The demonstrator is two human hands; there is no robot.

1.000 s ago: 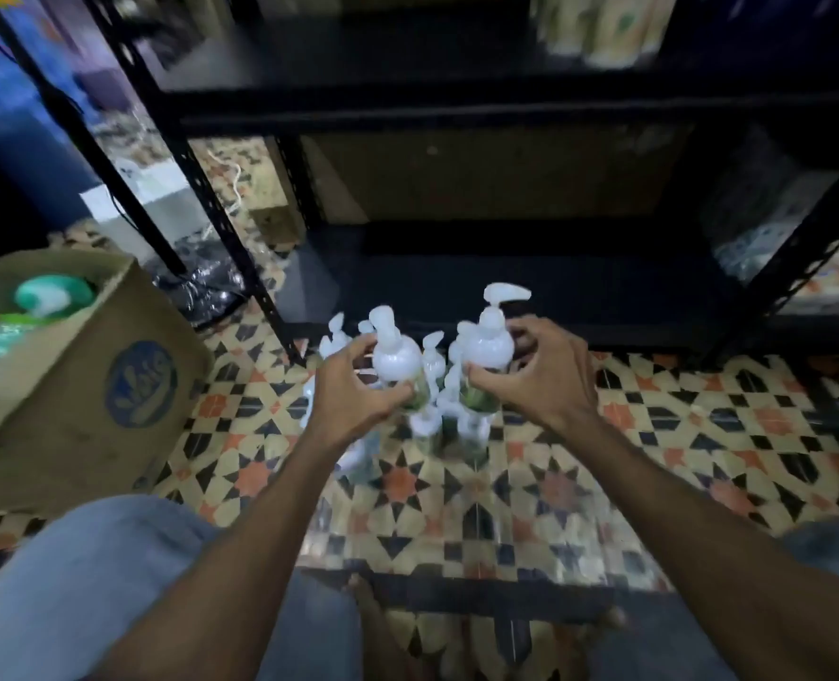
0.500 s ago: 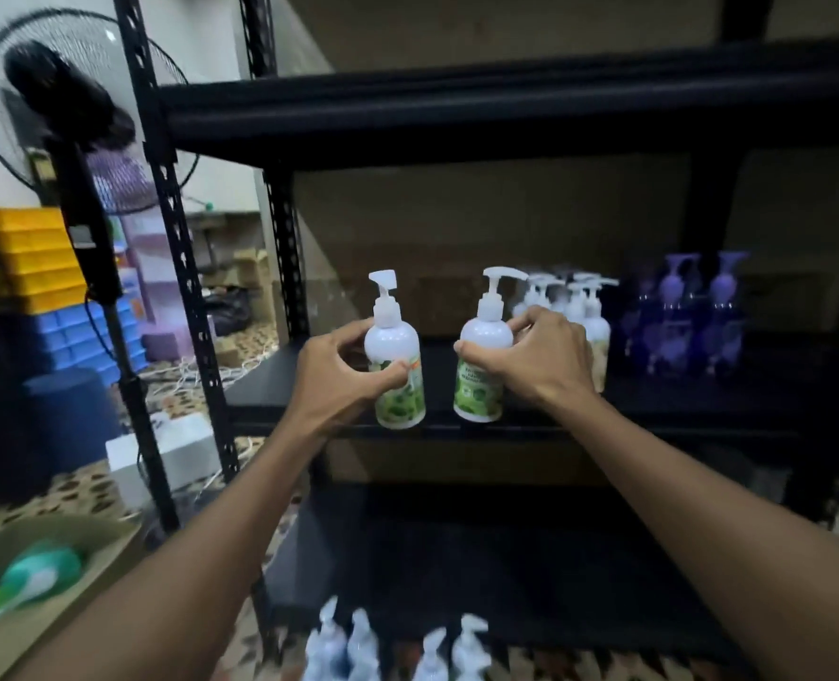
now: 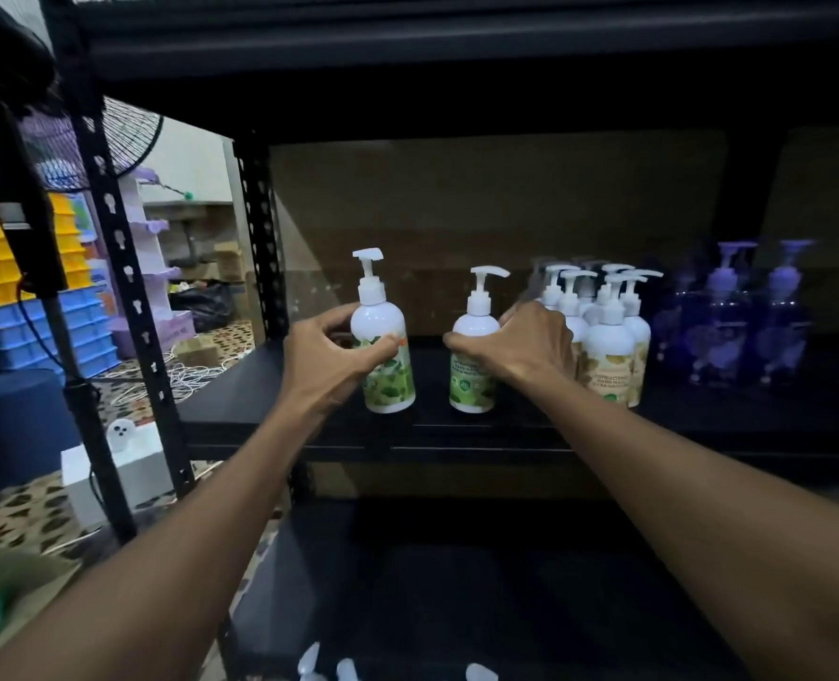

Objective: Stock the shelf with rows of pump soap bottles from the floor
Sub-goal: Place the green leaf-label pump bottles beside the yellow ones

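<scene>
The left hand [image 3: 326, 358] is wrapped around a white plastic pump bottle with a green leafy label [image 3: 383, 351], thumb across the front of the label; the bottle stands upright at the front of the black metal shelf board [image 3: 240, 395], though whether its base touches the board cannot be told. The right hand [image 3: 520, 346] grips a 2nd white pump bottle with a green label [image 3: 474, 346] from its right side, fingers curled over the shoulder, base low on the same shelf board. Both bottles sit left of a packed cluster of white pump bottles with cream labels [image 3: 609, 336], and the right hand's bottle is the nearer of the 2 to that cluster. Right of the cluster stand 2 purple pump bottles [image 3: 751, 331]. Below the shelf board, at the bottom edge of view, 3 white pump tops [image 3: 344, 669] poke up. Left of the shelf board's upright post [image 3: 127, 307] are stacked yellow and blue plastic bins [image 3: 24, 287].
</scene>
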